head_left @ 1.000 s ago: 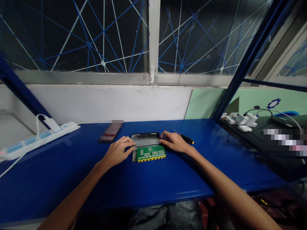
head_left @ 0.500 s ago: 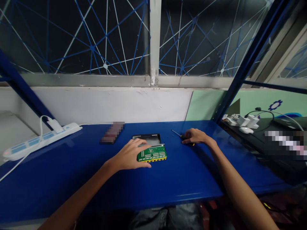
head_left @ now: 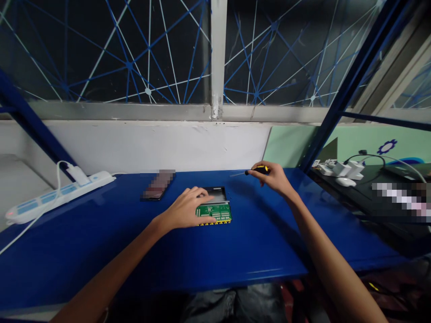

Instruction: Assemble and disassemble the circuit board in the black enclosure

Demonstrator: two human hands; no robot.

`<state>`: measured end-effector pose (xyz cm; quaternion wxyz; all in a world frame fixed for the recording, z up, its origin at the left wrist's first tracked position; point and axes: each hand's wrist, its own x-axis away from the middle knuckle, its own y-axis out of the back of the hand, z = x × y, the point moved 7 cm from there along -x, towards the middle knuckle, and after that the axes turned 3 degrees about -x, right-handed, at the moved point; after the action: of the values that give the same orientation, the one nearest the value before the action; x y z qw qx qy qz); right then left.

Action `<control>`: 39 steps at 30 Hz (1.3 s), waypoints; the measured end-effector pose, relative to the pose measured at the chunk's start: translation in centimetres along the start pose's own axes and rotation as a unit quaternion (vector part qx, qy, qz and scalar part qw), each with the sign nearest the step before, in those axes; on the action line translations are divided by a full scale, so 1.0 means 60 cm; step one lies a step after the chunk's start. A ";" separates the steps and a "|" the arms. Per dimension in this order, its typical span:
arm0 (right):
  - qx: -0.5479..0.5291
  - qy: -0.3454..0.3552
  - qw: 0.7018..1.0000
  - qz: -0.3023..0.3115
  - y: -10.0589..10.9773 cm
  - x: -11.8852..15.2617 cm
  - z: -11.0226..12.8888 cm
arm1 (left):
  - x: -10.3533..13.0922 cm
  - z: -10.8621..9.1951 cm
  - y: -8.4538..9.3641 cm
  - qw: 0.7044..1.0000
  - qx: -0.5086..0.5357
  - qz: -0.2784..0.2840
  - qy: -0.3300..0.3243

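A green circuit board with a yellow-and-black front edge lies on the blue table, against a black open case. My left hand grips the board's left part, thumb along the front edge and fingers over the case. Raised above the table to the right, my right hand holds a yellow-and-black screwdriver by its handle, its thin shaft pointing left. Tiny dark specks, perhaps screws, lie just right of the case.
A phone-like dark object lies at the back left. Beyond it is a white power strip with a plugged-in cable. White adapters and cables sit on a black surface at right. Blue frame posts rise on both sides of the table.
My right hand has lifted the screwdriver off the table, and its shaft has swung to a flatter angle. My left hand has shifted slightly right on the board.
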<state>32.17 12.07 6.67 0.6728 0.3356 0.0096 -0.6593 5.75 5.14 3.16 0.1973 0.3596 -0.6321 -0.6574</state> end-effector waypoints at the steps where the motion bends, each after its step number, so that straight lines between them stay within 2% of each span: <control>1: -0.040 0.010 0.999 -0.009 -0.004 -0.004 0.016 | -0.011 0.000 0.010 1.000 0.006 -0.015 0.008; 4: -0.106 0.034 0.993 -0.024 -0.023 -0.015 0.054 | -0.051 0.003 0.029 0.997 0.045 -0.050 0.039; 8: -0.122 0.038 0.991 -0.033 -0.068 -0.011 0.074 | -0.088 -0.002 0.023 0.987 0.139 -0.077 0.039; 11: -0.113 0.053 0.992 0.006 -0.107 0.004 0.085 | -0.085 -0.016 -0.002 0.986 0.166 -0.026 -0.002; 14: -0.100 0.062 0.993 0.024 -0.127 0.017 0.091 | -0.064 -0.015 -0.028 0.993 0.116 0.026 0.005; 17: -0.088 0.060 0.994 0.024 -0.133 0.025 0.091 | -0.050 -0.012 -0.052 0.993 0.102 0.054 0.019; 22: -0.074 0.057 0.995 0.021 -0.136 0.034 0.086 | -0.053 -0.015 -0.074 0.994 0.099 0.044 0.019; 31: -0.080 0.045 0.996 0.016 -0.139 0.034 0.078 | -0.053 -0.014 -0.075 0.994 0.102 0.025 0.006; 39: -0.088 0.065 0.993 0.034 -0.142 0.036 0.085 | -0.055 -0.015 -0.070 0.995 0.098 0.023 0.003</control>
<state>22.67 8.62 5.91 0.7196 0.3177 0.1000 -0.6093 9.39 7.41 -0.16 0.1783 0.3645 -0.7014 -0.5860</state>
